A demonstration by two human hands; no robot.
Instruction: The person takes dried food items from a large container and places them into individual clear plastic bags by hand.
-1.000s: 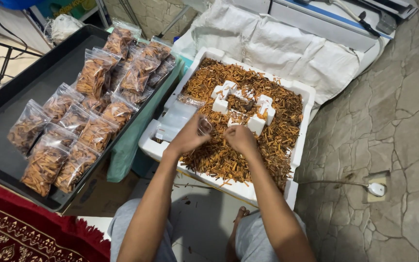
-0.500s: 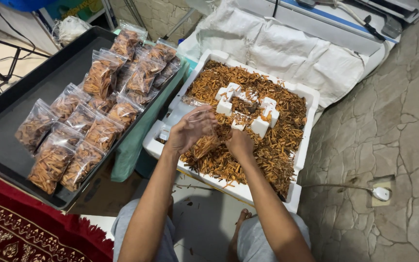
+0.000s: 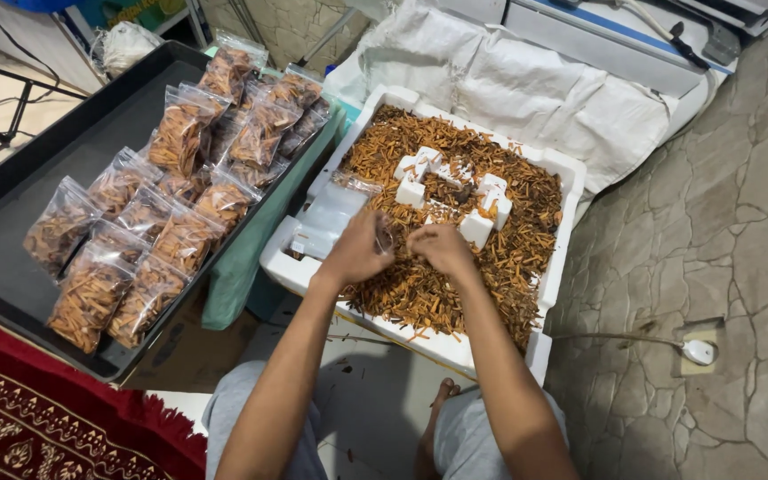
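Working over the white foam box (image 3: pixel 553 267), the left hand (image 3: pixel 356 252) and right hand (image 3: pixel 442 247) meet just above the brown snack sticks (image 3: pixel 420 289), fingers curled narrow around a small clear bag (image 3: pixel 386 238) pinched between them. Just left of the hands, empty clear bags (image 3: pixel 331 218) lie in the box. Farther left, filled bags (image 3: pixel 184 236) crowd the dark tray (image 3: pixel 20 178); white sacks (image 3: pixel 526 84) lie beyond.

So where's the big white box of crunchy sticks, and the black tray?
White foam box (image 3: pixel 558 267), head view, on its right wall.
Black tray (image 3: pixel 55 142), head view, on its bare floor.
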